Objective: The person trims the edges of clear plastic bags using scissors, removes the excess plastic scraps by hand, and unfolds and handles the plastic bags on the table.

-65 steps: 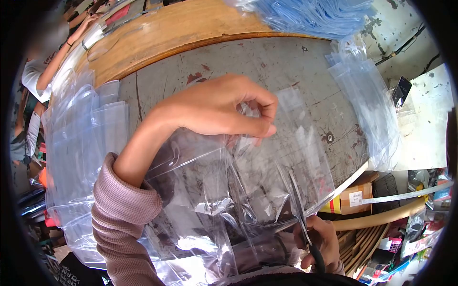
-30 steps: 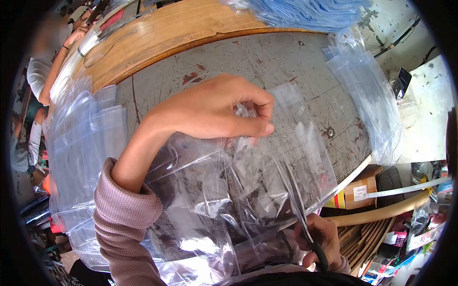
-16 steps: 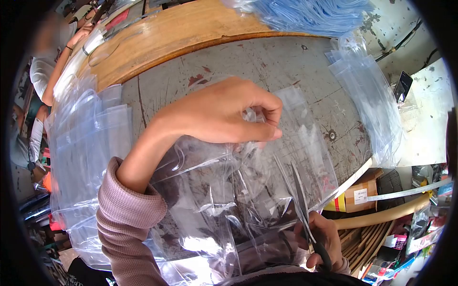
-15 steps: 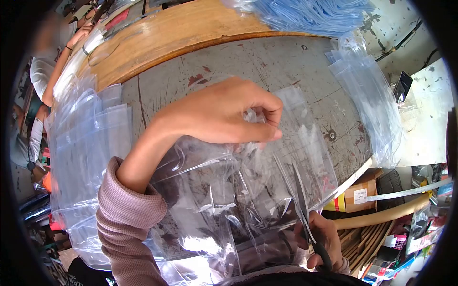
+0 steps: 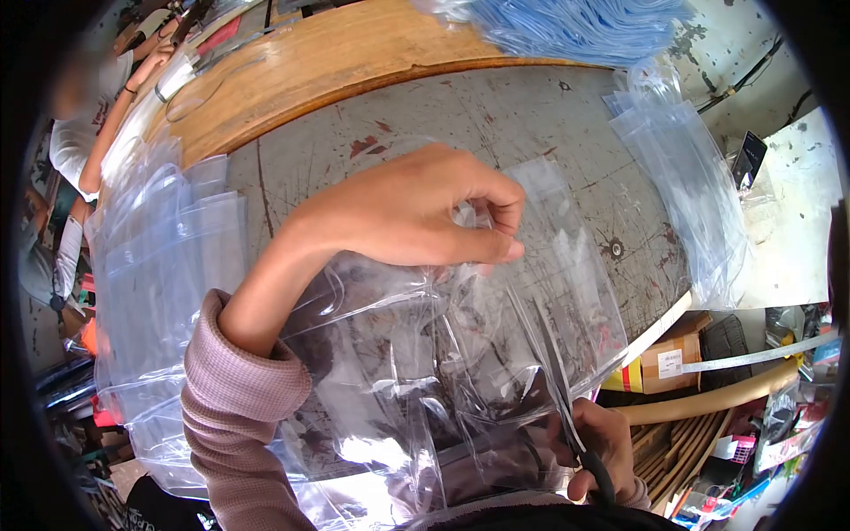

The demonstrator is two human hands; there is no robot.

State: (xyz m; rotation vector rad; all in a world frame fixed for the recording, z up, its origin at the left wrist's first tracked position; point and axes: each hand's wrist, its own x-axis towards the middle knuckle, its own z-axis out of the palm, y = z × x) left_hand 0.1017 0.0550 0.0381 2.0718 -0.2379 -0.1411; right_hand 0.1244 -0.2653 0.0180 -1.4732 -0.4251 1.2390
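In the head view my left hand reaches across the middle, its thumb and fingertips pinched on a clear plastic bag. The bag hangs crumpled from the pinch toward my body, with glare on its folds. My right hand, low on the right, is wrapped round the dark handles of a pair of scissors. The scissor blades point up and away, slightly apart, beside the clear film. Another clear sheet lies flat on the table past my left fingertips.
A scratched grey tabletop has a wooden board along its far side. Clear bags are piled at the left and right. A bluish stack of plastic lies at the back. Another person's arm shows far left.
The scissor blades have come slightly closer together. My left hand stays almost where it was. The other person at the far left has shifted a little.
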